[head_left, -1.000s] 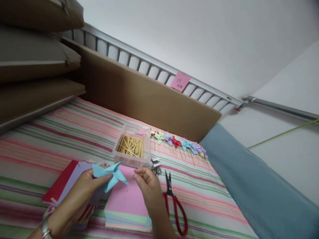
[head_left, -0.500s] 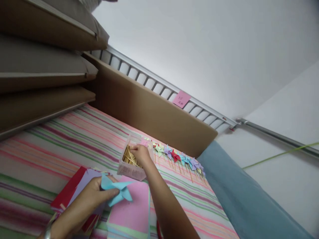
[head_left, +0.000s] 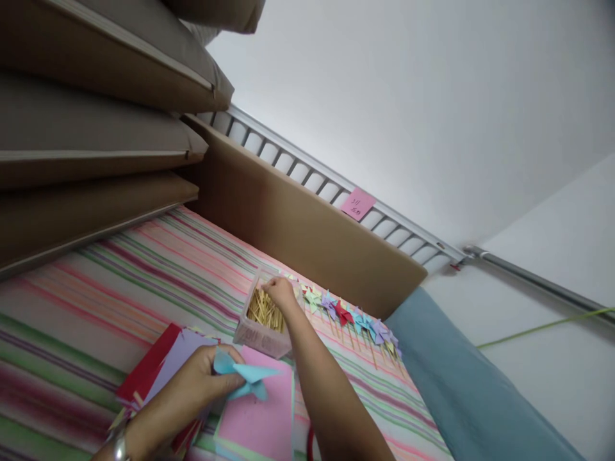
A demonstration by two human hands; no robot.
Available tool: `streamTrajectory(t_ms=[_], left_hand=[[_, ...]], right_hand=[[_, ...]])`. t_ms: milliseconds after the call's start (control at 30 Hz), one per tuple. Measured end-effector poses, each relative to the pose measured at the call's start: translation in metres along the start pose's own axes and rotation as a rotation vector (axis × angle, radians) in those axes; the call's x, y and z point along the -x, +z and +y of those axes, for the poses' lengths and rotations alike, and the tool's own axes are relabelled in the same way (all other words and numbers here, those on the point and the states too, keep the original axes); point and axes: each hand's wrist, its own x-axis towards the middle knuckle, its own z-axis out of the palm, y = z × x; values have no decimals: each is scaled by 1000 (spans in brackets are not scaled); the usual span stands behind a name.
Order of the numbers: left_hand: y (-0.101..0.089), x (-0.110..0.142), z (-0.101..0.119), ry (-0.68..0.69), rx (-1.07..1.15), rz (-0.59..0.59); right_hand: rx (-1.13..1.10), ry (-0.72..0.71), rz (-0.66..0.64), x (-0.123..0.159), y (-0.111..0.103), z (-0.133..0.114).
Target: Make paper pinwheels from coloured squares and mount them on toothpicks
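A light-blue paper pinwheel (head_left: 247,378) is pinched between the thumb and fingers of my left hand (head_left: 211,378), above a stack of pink and other pastel paper sheets (head_left: 262,416). My right hand (head_left: 281,293) reaches over a clear plastic box (head_left: 262,339) full of thin wooden sticks (head_left: 264,312). Its fingertips are pinched together just above the sticks at the box's far side; whether a stick is between them cannot be made out.
Finished pinwheels on sticks (head_left: 343,314) lie in a row along the cardboard panel (head_left: 307,224). Red and lilac papers (head_left: 163,362) lie left of the pink stack. A red scissors handle (head_left: 310,442) shows partly beneath my right forearm. Stacked cushions (head_left: 96,141) stand at left.
My right hand has gone from beside the pinwheel, over the pink paper, to the stick box. My left hand still holds the pinwheel, now turned more edge-on. The view has shifted.
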Motion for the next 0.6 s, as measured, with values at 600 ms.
streamTrajectory(t_ms=[600], left_hand=[[35, 3, -1, -122, -184, -176]], right_hand=[[-1033, 52, 83, 179, 25, 76]])
